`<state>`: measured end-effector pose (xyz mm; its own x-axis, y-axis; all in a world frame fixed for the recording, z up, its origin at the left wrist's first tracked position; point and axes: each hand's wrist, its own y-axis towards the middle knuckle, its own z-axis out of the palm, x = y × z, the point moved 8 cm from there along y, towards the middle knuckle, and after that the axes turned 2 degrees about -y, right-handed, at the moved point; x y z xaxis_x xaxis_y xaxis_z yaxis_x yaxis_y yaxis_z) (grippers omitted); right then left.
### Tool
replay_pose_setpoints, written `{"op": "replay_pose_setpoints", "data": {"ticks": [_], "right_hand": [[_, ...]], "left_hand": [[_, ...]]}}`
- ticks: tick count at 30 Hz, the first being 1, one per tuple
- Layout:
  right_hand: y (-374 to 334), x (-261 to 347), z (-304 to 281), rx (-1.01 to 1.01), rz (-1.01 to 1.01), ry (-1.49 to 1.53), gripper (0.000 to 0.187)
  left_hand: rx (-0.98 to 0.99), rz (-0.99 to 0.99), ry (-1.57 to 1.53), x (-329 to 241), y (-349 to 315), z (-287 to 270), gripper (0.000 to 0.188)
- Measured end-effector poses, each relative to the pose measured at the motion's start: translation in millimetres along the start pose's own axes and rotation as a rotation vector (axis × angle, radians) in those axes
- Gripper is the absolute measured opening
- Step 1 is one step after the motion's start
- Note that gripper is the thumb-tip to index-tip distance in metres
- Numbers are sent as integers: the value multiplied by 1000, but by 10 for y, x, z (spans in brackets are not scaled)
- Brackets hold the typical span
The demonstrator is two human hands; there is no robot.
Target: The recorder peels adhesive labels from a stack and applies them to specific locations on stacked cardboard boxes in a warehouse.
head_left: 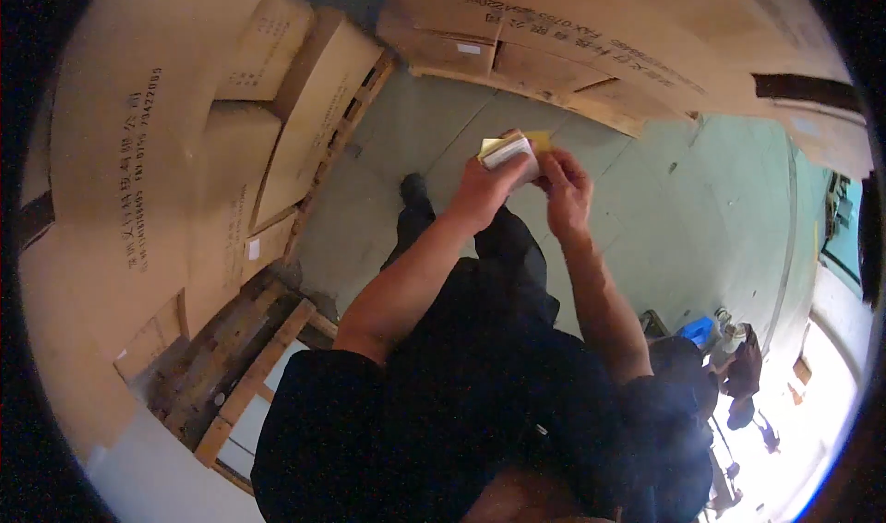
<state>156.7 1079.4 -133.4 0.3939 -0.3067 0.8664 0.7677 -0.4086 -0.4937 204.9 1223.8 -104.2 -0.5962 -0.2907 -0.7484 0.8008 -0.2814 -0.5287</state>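
Note:
A small thick stack of white paper slips or labels [506, 154] is gripped in my left hand [480, 196], held out in front of my body above the floor. Yellow sheets show at its edges. On the stack's right side, my right hand [568, 192] has its thumb and fingers pinched at a yellow sheet [540, 141]. Whether that sheet is loose or still part of the stack I cannot tell. My fingers hide the lower part of the stack.
Tall cardboard boxes [198, 181] stand on wooden pallets to the left. More large boxes [554, 24] stand on a pallet [554, 101] across the far side. A bare wooden pallet [245, 389] lies at lower left. At lower right a blue object [696, 331] sits beside some clutter.

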Motion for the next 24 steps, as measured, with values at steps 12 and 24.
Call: {"op": "replay_pose_setpoints", "data": {"ticks": [12, 24], "right_hand": [[-851, 182, 253, 169, -12, 118, 33], [-1561, 121, 831, 133, -118, -59, 31]], "left_hand": [[341, 71, 55, -232, -388, 175, 45], [557, -222, -79, -161, -942, -331, 30]]}}
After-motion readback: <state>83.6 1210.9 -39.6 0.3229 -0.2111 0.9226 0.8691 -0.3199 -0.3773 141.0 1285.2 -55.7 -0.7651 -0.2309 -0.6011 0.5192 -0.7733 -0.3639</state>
